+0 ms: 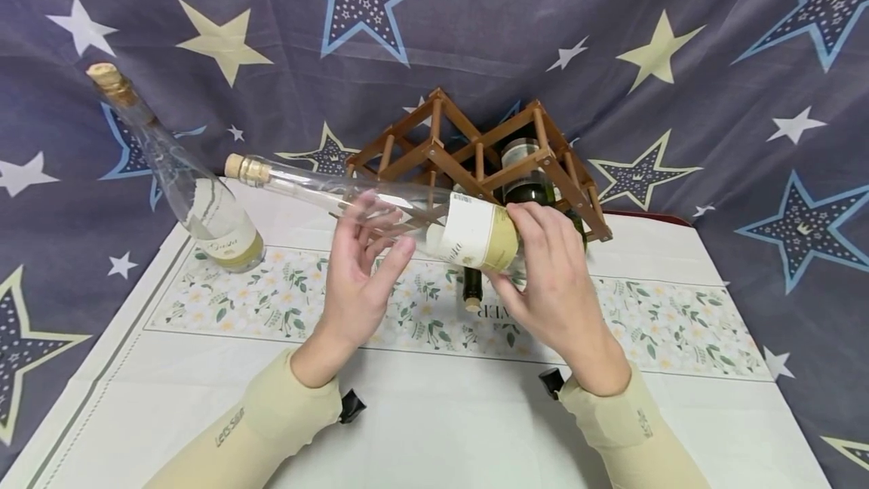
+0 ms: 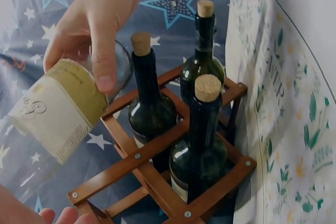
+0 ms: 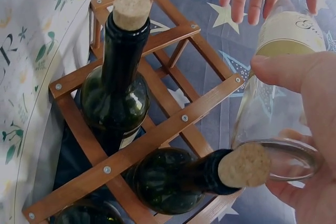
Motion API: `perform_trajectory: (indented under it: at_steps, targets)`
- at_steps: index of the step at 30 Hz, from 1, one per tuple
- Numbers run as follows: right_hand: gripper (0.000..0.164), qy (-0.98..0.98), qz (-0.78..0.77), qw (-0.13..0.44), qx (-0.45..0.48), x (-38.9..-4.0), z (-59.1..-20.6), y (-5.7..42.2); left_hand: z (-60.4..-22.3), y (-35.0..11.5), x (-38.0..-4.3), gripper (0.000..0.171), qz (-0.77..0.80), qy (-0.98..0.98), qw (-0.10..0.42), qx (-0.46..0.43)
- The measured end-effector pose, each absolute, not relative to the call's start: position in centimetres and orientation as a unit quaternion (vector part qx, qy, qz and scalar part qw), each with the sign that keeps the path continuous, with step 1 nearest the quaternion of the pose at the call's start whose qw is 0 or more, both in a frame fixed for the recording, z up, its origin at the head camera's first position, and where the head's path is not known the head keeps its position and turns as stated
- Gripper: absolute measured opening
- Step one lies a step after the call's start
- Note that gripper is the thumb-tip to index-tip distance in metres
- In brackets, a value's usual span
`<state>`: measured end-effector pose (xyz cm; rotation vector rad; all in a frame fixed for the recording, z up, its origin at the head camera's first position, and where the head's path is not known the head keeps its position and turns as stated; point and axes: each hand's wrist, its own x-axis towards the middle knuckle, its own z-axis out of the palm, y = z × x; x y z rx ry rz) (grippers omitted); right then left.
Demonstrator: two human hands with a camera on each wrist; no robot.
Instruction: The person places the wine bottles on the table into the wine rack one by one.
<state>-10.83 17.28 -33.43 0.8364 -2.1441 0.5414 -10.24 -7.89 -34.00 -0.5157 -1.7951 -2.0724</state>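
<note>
A clear corked wine bottle (image 1: 468,236) with a white and yellow-green label is held nearly level above the table, its cork pointing left. My right hand (image 1: 553,285) grips it near the base, thumb on the near side, as the left wrist view shows too. Under the middle of the bottle is my left hand (image 1: 356,278), palm up with fingers spread; some fingers show through the glass. Behind the bottle stands a brown wooden wine rack (image 1: 434,148). Several dark green corked wine bottles (image 2: 152,116) lie in the rack, one neck (image 1: 472,284) pointing toward me.
A second clear corked wine bottle (image 1: 220,221) stands upright at the left of the table. A floral runner (image 1: 679,323) crosses the white tablecloth (image 1: 448,413). A dark star-patterned curtain (image 1: 475,13) hangs close behind the rack.
</note>
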Motion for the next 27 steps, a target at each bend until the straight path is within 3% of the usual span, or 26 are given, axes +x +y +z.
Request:
perform_trajectory:
  at_steps: [17,27]
  targets:
    - [0.078,-0.845,0.187,0.385,0.321,-10.5,-33.0,18.5,-34.5,-9.8,-10.4,0.056,-0.641,-0.697,0.276,-0.165]
    - [0.084,-0.844,0.181,0.387,0.324,-10.3,-32.7,19.2,-34.5,-10.7,-10.3,0.052,-0.597,-0.720,0.321,-0.150]
